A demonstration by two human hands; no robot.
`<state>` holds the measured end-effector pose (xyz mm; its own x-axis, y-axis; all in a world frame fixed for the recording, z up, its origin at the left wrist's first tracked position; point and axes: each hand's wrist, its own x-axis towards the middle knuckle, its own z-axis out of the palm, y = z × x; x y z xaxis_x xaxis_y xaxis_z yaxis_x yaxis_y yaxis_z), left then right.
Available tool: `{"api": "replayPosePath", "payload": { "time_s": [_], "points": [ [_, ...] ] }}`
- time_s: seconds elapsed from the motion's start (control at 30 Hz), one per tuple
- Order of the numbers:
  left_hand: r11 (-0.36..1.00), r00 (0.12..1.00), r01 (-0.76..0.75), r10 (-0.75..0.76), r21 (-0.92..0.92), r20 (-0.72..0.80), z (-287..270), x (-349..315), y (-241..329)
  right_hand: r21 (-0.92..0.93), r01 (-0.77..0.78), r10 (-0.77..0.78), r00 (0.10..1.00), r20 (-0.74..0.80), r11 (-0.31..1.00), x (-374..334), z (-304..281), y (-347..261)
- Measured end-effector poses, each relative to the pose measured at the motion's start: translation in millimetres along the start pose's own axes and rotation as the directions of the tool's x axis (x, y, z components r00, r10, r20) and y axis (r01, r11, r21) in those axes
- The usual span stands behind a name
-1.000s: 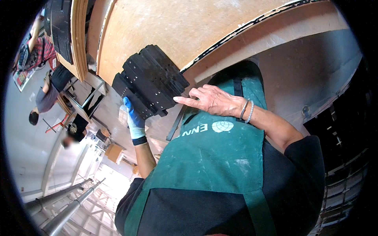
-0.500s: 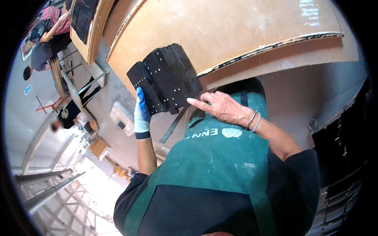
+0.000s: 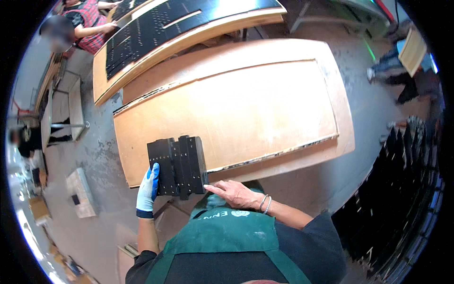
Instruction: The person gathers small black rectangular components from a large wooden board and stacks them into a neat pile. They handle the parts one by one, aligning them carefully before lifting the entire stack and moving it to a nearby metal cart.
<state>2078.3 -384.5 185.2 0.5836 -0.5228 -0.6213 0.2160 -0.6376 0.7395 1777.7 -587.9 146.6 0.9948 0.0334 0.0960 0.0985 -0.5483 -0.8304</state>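
Note:
A stack of black, flat strips or boards with small holes [image 3: 182, 163] rests over the near left edge of the wooden board. My left hand [image 3: 149, 187], in a white and blue glove, grips the stack along its left side, thumb on the upper face and the other fingers out of sight. My bare right hand [image 3: 234, 193] is at the stack's lower right corner. Its index finger stretches out to touch or nearly touch that corner, while the other fingers bend loosely and hold nothing visible.
The wooden board [image 3: 246, 104] lies on a larger brown sheet [image 3: 343, 123]. Beyond it is a second table with black perforated panels [image 3: 189, 23], where a person in a checked garment [image 3: 94, 26] works. Dark pieces [image 3: 388, 199] stand at the right; another person [image 3: 402, 71] carries a board.
My view has swung toward the table, bringing more of it in. The stack looks more upright and squared. My right index finger stays by its corner, my left hand still on its side.

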Motion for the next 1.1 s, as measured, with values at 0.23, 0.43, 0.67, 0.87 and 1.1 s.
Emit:
{"api": "replayPosePath", "payload": {
  "time_s": [0.23, 0.43, 0.67, 0.87, 1.1],
  "points": [
    [0.967, 0.999, -0.027, 0.018, -0.251, -0.037, 11, -16, 11, -0.093, -0.069, 0.046, 0.973, -0.228, 0.993, 33, -48, 61],
    [0.994, 0.992, -0.107, 0.105, -0.028, -0.075, 9, -25, 31, -0.086, -0.114, 0.087, 0.958, -0.274, 0.99, 108, -109, 125],
    [1.0, 0.994, -0.021, 0.02, -0.008, -0.11, 6, -24, 32, -0.552, -0.046, -0.203, 0.901, -0.382, 0.833, 306, -286, 195],
    [0.806, 0.932, -0.256, 0.352, 0.534, -0.086, -1, -5, -18, -0.812, -0.058, -0.147, 0.974, -0.175, 0.581, 422, -362, 238],
    [0.988, 0.991, 0.006, 0.015, 0.153, -0.136, 12, -19, 34, -0.768, -0.21, 0.307, 0.951, -0.018, 0.605, 479, -385, 272]
  ]
}}
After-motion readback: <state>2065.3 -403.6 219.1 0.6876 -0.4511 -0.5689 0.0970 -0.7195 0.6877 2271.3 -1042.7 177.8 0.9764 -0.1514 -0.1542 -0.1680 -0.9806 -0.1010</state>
